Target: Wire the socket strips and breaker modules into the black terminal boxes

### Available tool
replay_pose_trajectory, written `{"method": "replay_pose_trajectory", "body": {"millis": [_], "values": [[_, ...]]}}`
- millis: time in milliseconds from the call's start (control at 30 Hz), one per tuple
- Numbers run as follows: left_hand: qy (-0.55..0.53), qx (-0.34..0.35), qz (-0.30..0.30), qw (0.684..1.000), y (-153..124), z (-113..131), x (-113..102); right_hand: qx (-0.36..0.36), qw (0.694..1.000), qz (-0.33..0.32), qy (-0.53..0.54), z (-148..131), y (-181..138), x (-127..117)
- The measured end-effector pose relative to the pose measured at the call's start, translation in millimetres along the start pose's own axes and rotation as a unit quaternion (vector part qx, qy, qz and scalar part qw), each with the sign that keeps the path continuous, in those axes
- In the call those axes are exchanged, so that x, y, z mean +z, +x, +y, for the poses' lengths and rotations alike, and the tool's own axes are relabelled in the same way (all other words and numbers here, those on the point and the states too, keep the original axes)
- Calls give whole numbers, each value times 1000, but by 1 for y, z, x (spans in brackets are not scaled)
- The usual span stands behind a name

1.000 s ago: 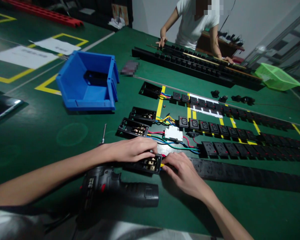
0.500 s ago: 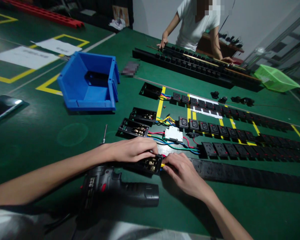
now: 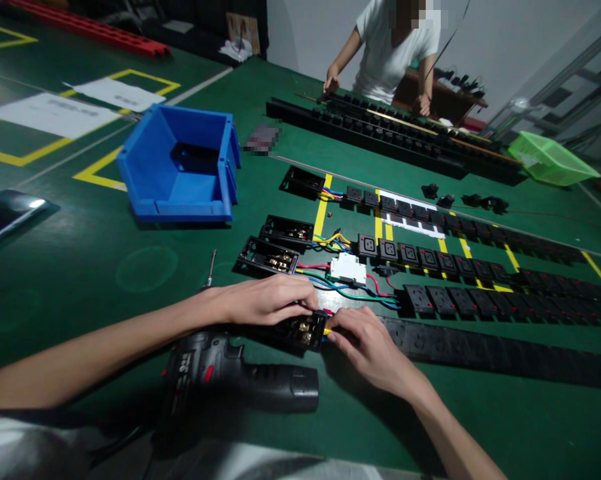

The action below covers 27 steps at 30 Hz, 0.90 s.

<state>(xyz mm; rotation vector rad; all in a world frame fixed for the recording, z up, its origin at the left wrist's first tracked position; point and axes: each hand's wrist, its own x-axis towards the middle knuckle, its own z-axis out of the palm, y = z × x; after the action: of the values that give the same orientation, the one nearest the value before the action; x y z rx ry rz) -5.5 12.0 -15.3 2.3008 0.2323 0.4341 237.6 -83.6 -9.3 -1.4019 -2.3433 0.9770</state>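
Observation:
My left hand point(image 3: 275, 300) is closed on the near black terminal box point(image 3: 300, 332), its fingers over the far side. Brass terminals show inside the box. At the box's right end, my right hand point(image 3: 365, 341) pinches a yellow wire point(image 3: 327, 331); its fingers hide most of the wire. A red wire end point(image 3: 327, 311) shows between the two hands. Behind my right hand a long black socket strip point(image 3: 450, 345) runs off to the right. Just in front of the box lies a black power screwdriver point(image 3: 280, 388), with its bit point(image 3: 211, 267) sticking out beyond my left forearm.
More socket strips point(image 3: 420, 300) with wired terminal boxes point(image 3: 267, 257) lie behind, one with a white breaker point(image 3: 348, 269). A blue bin point(image 3: 180, 210) and a phone point(image 3: 10, 213) are at left. Across the table, a person point(image 3: 395, 53) stands by black rails point(image 3: 370, 140) and a green basket point(image 3: 553, 160).
My hands stay almost in place on the box and the yellow wire. Across the table, the other person's hand on the right side of the view has lifted and drawn back from the rails.

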Motion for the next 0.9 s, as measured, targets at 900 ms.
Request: {"method": "replay_pose_trajectory", "body": {"millis": [900], "values": [[30, -34, 9, 999, 2, 3, 6, -19, 997, 46, -55, 5, 2, 7]]}}
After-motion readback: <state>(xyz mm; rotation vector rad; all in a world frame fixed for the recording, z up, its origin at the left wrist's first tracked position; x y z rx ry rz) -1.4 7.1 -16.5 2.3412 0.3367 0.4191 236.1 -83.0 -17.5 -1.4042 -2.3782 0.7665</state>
